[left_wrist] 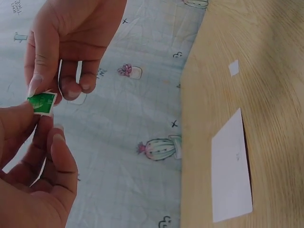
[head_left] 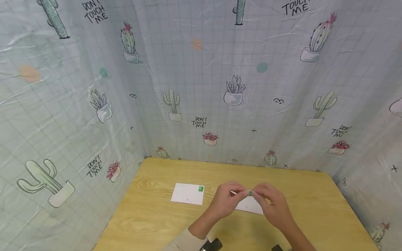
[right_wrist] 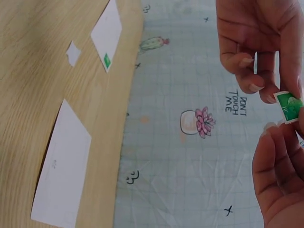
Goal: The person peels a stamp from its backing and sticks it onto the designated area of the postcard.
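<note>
Above the table, my left hand and right hand meet fingertip to fingertip. Between them they pinch a small green postage stamp with a white border. The left wrist view shows the stamp held by thumbs and forefingers, other fingers loosely bent. Beneath the hands lies a white envelope, partly covered by them in the head view; no stamp is visible on it. To its left rests another white envelope bearing a green stamp at its upper right corner.
A small white paper piece lies between the envelopes in the right wrist view. The left wrist view has a small white piece beyond the envelope. A cactus-print curtain borders the wooden table. Black devices sit at both wrists.
</note>
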Demonstrator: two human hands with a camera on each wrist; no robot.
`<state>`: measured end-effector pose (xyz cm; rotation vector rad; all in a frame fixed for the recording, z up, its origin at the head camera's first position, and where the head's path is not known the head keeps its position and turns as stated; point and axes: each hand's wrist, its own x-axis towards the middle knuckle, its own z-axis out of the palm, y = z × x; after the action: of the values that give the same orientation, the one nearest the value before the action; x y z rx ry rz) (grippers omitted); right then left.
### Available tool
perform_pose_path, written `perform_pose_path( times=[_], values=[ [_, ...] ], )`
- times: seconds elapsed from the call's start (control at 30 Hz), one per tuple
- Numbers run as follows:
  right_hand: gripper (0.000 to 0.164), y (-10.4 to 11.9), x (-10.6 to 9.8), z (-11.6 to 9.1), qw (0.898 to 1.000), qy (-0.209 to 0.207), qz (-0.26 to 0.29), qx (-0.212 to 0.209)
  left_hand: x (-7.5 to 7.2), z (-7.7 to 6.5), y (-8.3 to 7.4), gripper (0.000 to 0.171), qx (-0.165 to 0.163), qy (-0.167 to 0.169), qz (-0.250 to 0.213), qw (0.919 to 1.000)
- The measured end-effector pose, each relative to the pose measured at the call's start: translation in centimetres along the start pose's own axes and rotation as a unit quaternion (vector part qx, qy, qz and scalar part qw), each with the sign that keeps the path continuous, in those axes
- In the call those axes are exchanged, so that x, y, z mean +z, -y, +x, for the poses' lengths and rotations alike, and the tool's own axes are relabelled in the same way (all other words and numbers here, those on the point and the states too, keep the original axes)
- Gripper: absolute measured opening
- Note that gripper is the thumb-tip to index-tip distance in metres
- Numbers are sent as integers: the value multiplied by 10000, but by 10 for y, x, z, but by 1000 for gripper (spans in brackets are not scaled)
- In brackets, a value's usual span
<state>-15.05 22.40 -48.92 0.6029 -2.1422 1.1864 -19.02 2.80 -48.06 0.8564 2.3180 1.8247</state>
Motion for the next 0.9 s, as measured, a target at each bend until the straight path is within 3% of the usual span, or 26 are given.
perform_pose_path(
  times=[0.23, 0.4, 0.63, 0.9],
  values=[
    [18, 7, 1, 0, 9943, 308, 447, 916, -1, 2, 1, 29, -339, 243, -719, 9965],
    [28, 10, 1, 0, 9921, 382, 594, 1041, -1, 3, 1, 28, -539, 143, -962, 9938],
    [20, 13, 5, 2, 9859, 397, 962, 1313, -1, 1, 3, 28, -650, -55, -910, 9937],
    [20, 11, 7, 0, 9747, 512, 1024, 1919, -3, -2, 13, 31, -401, -156, -362, 9984]
  ],
)
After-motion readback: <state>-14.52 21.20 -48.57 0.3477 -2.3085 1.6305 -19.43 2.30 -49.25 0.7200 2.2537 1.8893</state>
